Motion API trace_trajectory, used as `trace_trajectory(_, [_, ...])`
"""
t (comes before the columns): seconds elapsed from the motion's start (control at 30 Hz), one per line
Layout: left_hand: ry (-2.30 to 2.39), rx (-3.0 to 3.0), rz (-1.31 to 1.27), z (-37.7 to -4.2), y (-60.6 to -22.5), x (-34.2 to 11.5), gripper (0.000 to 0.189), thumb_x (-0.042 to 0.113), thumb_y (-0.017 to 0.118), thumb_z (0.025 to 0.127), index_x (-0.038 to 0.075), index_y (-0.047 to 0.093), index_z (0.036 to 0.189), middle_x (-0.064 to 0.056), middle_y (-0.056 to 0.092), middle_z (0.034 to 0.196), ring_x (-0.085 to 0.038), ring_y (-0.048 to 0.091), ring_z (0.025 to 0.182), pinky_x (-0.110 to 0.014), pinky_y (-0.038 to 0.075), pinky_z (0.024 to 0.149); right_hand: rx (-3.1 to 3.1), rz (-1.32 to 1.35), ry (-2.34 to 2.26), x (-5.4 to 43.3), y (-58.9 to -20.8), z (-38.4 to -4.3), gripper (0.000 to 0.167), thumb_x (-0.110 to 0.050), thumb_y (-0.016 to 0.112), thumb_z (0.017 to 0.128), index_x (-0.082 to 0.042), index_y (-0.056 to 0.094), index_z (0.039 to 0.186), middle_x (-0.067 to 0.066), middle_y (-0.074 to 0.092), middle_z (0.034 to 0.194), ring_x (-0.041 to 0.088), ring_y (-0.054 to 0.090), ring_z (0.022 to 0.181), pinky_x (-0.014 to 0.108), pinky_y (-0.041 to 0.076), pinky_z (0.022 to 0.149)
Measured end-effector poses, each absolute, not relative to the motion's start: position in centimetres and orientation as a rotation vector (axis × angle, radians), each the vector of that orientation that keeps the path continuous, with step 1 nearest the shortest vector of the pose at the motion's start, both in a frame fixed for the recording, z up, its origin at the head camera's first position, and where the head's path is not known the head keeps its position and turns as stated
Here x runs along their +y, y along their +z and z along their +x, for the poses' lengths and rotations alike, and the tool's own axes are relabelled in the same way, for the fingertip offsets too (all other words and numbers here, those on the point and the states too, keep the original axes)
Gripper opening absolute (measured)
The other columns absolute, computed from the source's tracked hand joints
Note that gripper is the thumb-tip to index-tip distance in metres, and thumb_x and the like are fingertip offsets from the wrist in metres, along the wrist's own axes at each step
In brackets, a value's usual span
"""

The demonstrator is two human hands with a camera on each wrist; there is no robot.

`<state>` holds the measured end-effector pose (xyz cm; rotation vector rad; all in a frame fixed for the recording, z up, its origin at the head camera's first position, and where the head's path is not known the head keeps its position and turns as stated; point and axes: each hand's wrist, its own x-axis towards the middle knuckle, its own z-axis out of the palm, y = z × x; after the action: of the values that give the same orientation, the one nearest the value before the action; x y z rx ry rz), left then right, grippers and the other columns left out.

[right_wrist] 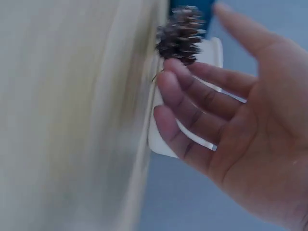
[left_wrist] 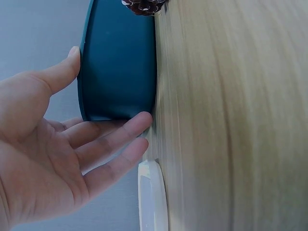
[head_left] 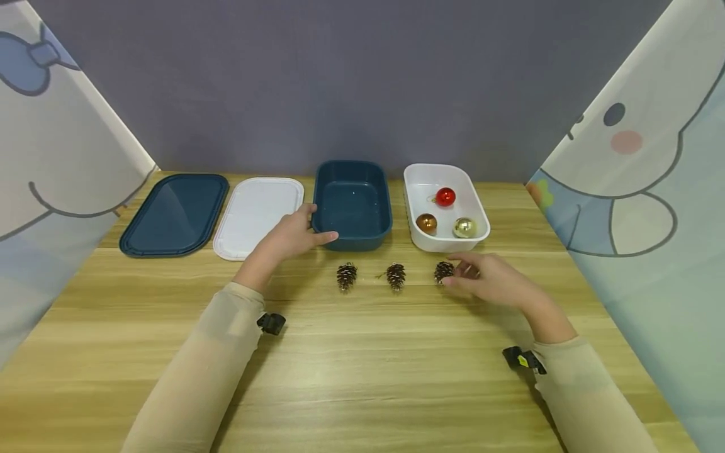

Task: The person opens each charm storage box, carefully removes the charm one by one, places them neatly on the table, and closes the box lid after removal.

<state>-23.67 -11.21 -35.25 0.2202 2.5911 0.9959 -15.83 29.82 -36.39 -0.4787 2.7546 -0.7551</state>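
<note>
My left hand [head_left: 293, 234] rests against the left near corner of the dark blue box [head_left: 351, 244]. In the left wrist view its thumb touches the box's rim, and the extended fingers lie along the side wall. My right hand [head_left: 494, 277] is at the rightmost pine cone [head_left: 443, 271], thumb and fingers spread around its right side. The right wrist view, somewhat blurred, shows loosely bent fingers close to this pine cone [right_wrist: 181, 36]. Two more cones, a left one [head_left: 347, 277] and a middle one [head_left: 396, 277], lie in front of the boxes.
A white box [head_left: 416, 236] at the back right holds a red ball ornament [head_left: 445, 197], a brown one [head_left: 427, 223] and a gold one [head_left: 465, 228]. On the left lie a white lid [head_left: 257, 211] and a dark blue lid [head_left: 174, 214]. A grey wall [head_left: 357, 82] stands behind.
</note>
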Motion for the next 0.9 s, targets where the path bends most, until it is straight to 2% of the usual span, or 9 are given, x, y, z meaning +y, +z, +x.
trace_trajectory(0.13, [0.991, 2.593, 0.222, -23.8, -35.4, -10.8, 0.098, 0.048, 0.071, 0.102, 0.006, 0.014, 0.171, -0.031, 0.046, 0.162, -0.043, 0.047, 0.152, -0.059, 0.043, 0.122, 2.747, -0.531, -0.651, 29.3, -36.3, -16.6, 0.058, -0.04, 0.082, 0.094, -0.006, 0.067, 0.139, 0.0, 0.075, 0.096, 0.012, 0.067, 0.085, 0.032, 0.056, 0.078])
trace_trajectory(0.27, [0.97, 2.596, 0.223, -23.8, -35.4, -10.6, 0.098, 0.049, 0.071, 0.102, 0.006, 0.015, 0.171, -0.031, 0.048, 0.161, -0.043, 0.048, 0.151, -0.059, 0.042, 0.122, 2.692, -0.679, -0.657, 29.0, -36.2, -17.2, 0.052, -0.026, 0.085, 0.091, -0.002, 0.068, 0.135, 0.003, 0.074, 0.099, 0.016, 0.068, 0.09, 0.036, 0.058, 0.081])
trace_trajectory(0.4, [0.977, 2.589, 0.218, -23.8, -35.2, -10.5, 0.097, 0.048, 0.07, 0.102, 0.007, 0.015, 0.171, -0.03, 0.046, 0.162, -0.043, 0.046, 0.152, -0.06, 0.042, 0.122, 2.653, -0.788, -0.666, 29.1, -36.1, -17.6, 0.054, -0.015, 0.088, 0.087, 0.0, 0.067, 0.134, 0.007, 0.072, 0.104, 0.018, 0.067, 0.093, 0.038, 0.059, 0.083])
trace_trajectory(0.8, [0.999, 2.566, 0.201, -23.8, -35.1, -11.0, 0.098, 0.049, 0.07, 0.103, 0.008, 0.013, 0.171, -0.03, 0.04, 0.166, -0.043, 0.042, 0.155, -0.06, 0.04, 0.124, 2.619, -0.679, -0.623, 28.9, -35.2, -17.9, 0.05, -0.018, 0.09, 0.085, -0.001, 0.065, 0.126, 0.011, 0.072, 0.108, 0.02, 0.072, 0.096, 0.044, 0.062, 0.088])
trace_trajectory(0.9, [0.992, 2.57, 0.203, -23.8, -35.2, -11.1, 0.099, 0.05, 0.07, 0.102, 0.008, 0.013, 0.171, -0.03, 0.04, 0.166, -0.043, 0.042, 0.155, -0.06, 0.04, 0.124, 2.618, -0.648, -0.6, 28.8, -35.0, -17.8, 0.054, -0.02, 0.091, 0.084, 0.0, 0.065, 0.127, 0.01, 0.073, 0.106, 0.021, 0.071, 0.096, 0.044, 0.06, 0.089])
